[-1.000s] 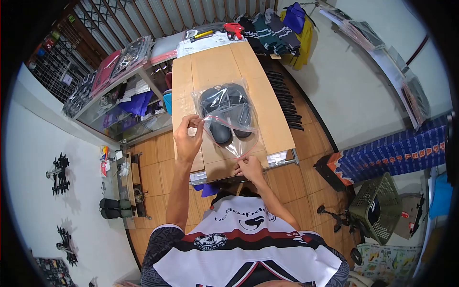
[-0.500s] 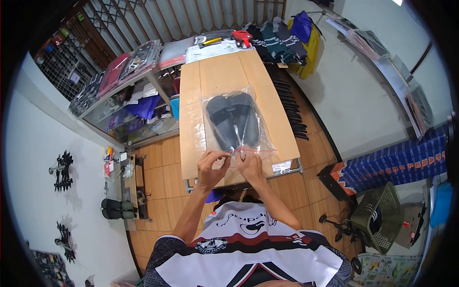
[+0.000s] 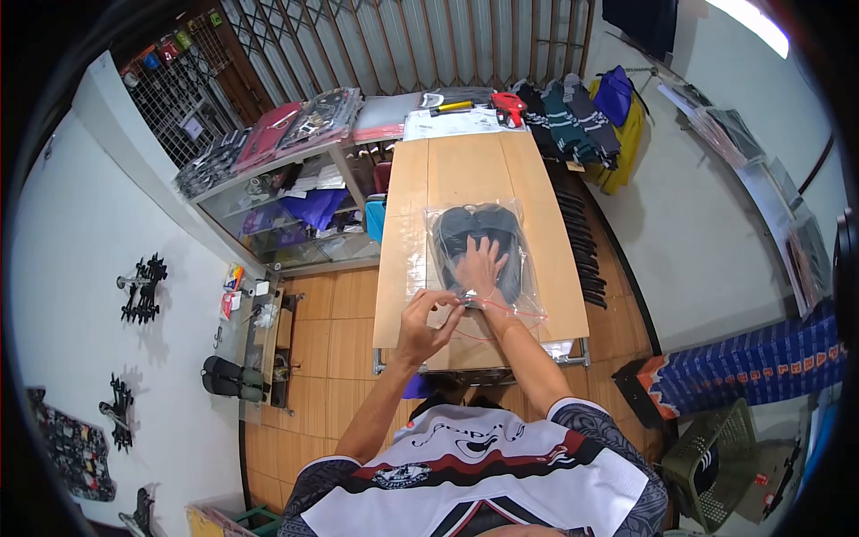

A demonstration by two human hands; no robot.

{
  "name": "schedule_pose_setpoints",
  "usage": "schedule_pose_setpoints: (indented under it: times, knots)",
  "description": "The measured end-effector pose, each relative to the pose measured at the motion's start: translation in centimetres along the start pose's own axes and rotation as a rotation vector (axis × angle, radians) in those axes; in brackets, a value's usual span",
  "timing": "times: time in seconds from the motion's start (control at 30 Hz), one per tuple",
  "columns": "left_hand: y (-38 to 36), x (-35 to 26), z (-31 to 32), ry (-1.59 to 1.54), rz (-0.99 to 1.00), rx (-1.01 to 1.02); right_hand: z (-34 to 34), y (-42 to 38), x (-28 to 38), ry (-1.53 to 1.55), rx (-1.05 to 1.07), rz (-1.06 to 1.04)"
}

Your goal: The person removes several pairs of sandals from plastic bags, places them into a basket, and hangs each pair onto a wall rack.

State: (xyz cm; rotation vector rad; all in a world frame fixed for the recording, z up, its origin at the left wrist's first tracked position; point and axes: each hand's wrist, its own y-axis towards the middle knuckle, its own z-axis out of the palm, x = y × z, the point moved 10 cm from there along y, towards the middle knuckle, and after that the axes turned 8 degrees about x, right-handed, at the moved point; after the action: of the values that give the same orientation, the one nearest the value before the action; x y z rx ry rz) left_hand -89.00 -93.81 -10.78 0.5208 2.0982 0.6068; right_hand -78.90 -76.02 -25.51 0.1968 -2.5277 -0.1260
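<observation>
A pair of dark slide sandals [image 3: 454, 234] lies side by side in a clear zip bag [image 3: 530, 285] with a red seal line, flat on the wooden table. My left hand [image 3: 424, 324] pinches the bag's near edge between thumb and fingers, close to the seal. My right hand [image 3: 480, 268] reaches over the sandals with its fingers spread. The red line crosses at my right wrist, so the hand appears to be inside the bag. The palm side of my right hand is hidden.
The wooden table [image 3: 407, 197] ends at a metal rail near me. Papers, a yellow-handled tool [image 3: 452, 106] and a red device [image 3: 509, 109] lie at its far end. A glass cabinet [image 3: 295, 210] stands left; hanging socks [image 3: 568, 116] and a green basket [image 3: 713, 465] are right.
My right hand has moved from the bag's opening forward over the sandals, its fingers now spread. My left hand still holds the bag's edge. The camera view has shifted.
</observation>
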Motion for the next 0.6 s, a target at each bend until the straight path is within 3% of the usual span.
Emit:
schedule_pose_setpoints:
  times: [0.2,0.3,0.37,0.4,0.5,0.6]
  knots:
    - [4.5,5.3,0.0,-0.183,-0.195,0.017,-1.1,-2.4,-0.2,-0.036,-0.036,-0.041]
    - [9.3,7.7,0.9,-0.146,-0.171,0.062,-2.3,-5.6,0.7,-0.164,-0.061,-0.123]
    - [12.7,9.8,2.2,-0.027,-0.149,0.132,-2.5,-9.8,1.2,-0.239,-0.608,-0.408]
    - [14.2,11.2,3.0,0.032,-0.138,0.168,-3.2,-10.9,1.4,-0.205,-0.641,-0.470]
    - [17.2,17.9,6.8,0.248,-0.129,0.319,-4.8,-13.0,1.8,-0.124,-0.613,-0.492]
    - [18.3,23.6,10.2,0.456,-0.360,0.610,-4.5,-12.0,0.3,0.026,-0.213,-0.210]
